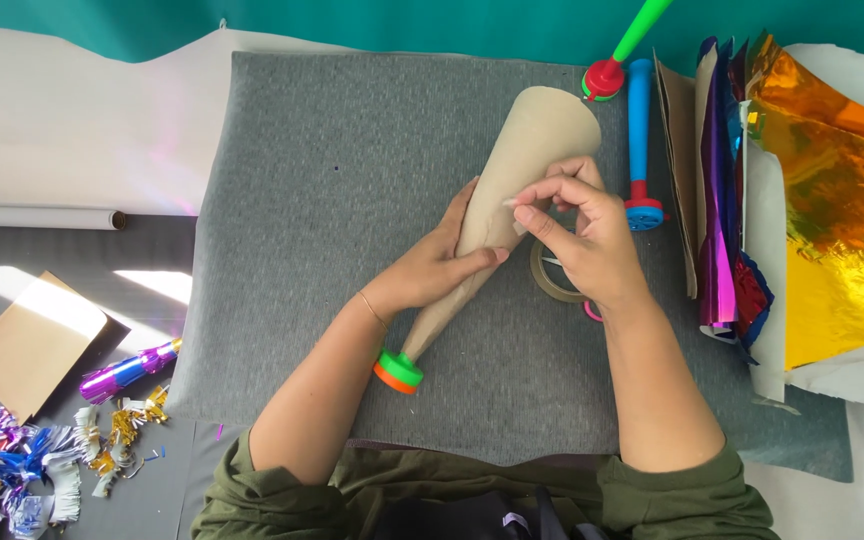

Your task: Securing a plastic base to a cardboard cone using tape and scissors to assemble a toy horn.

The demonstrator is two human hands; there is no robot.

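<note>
A tan paper cone [532,140] lies slanted on the grey mat [322,200], its narrow end fitted with a green and orange ring [397,371]. My left hand [432,265] grips the cone around its middle. My right hand [577,235] pinches a small clear piece of tape against the cone's side seam. A roll of clear tape [550,280] lies on the mat just under my right hand.
A blue horn [640,140] and a green and red horn [617,55] lie at the mat's top right. Stacked foil sheets in purple, red and gold [832,200] sit at right. At left are a cardboard piece [27,345], a purple foil horn [127,372], fringe scraps [22,460] and a paper roll [37,217].
</note>
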